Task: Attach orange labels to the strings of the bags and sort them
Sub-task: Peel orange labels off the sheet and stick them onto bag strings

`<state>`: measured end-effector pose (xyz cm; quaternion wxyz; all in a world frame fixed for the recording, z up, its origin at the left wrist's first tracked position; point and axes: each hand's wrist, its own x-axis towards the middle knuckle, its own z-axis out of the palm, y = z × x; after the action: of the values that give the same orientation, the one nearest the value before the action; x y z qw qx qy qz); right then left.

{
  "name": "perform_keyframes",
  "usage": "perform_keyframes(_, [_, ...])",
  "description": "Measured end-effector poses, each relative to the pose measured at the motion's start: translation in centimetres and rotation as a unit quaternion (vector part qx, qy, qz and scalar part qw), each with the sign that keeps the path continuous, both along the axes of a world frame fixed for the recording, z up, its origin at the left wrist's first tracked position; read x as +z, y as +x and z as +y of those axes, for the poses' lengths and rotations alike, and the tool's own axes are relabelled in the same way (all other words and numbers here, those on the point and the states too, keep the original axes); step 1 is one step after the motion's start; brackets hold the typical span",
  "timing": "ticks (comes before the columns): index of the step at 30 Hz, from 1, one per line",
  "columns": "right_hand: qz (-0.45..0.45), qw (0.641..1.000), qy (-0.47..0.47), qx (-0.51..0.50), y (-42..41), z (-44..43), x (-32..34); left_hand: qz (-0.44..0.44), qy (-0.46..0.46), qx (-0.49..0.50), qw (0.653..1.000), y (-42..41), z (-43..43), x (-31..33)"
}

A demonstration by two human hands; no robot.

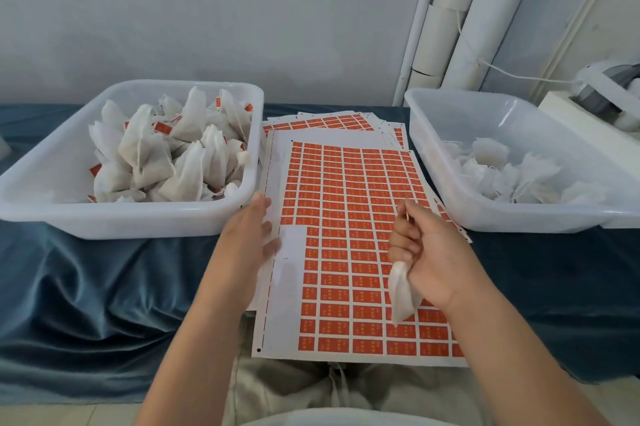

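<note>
Holding a white bag point(401, 290) in right grip point(426, 252) above the label sheet point(346, 217), string point(408, 216) pinched upward, probably to present it for a sticker. Hovering left grip point(249, 238), spread flat, at the sheet's left edge (blurred), likely to steady it. Looks soft, crumpled, no orange label yet.

Only tiny, illegible pale print on the orange labels point(360, 245).
</note>
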<state>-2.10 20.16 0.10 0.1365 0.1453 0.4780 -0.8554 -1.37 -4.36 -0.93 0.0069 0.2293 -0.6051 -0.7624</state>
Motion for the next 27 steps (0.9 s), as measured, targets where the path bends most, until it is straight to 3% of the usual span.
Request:
perform_keyframes(6, [-0.063, 0.997, -0.035, -0.012, -1.4, 1.4, -2.1, -0.027, -0.024, -0.008, 0.999, -0.3, -0.6, -0.2])
perform_keyframes(9, [-0.061, 0.998, -0.023, -0.013, -1.6, 2.1, -2.4, -0.033, -0.218, -0.119, 0.968, 0.4, -0.5, -0.3])
perform_keyframes(11, [-0.059, 0.998, -0.011, -0.007, -1.5, 2.0, -2.3, -0.031, -0.254, -0.152, 0.955, 0.8, 0.0, 0.0])
perform_keyframes(13, [-0.042, 0.999, 0.031, 0.005, -1.0, 1.4, -1.7, -0.016, -0.241, -0.181, 0.953, 0.9, 0.2, -0.1])
perform_keyframes(15, [0.006, 0.99, 0.14, 0.024, -0.2, 0.4, -0.6, 0.001, -0.244, -0.211, 0.946, 1.1, 0.4, -0.3])
perform_keyframes(17, [0.078, 0.946, 0.312, 0.039, 1.0, -1.0, 0.6, 0.033, -0.251, -0.216, 0.943, 1.4, 0.6, -0.1])
perform_keyframes(20, [0.246, 0.823, 0.507, 0.07, 2.4, -2.6, 1.2, 0.097, -0.246, -0.235, 0.935, 2.0, 0.8, 0.5])
perform_keyframes(24, [0.377, 0.682, 0.621, 0.082, 3.4, -3.5, 0.7, 0.18, -0.305, -0.267, 0.896, 3.3, 1.3, 1.6])
perform_keyframes(27, [0.444, 0.601, 0.663, 0.03, 3.7, -3.3, 0.8, 0.221, -0.363, -0.268, 0.865, 3.8, 1.6, 2.0])
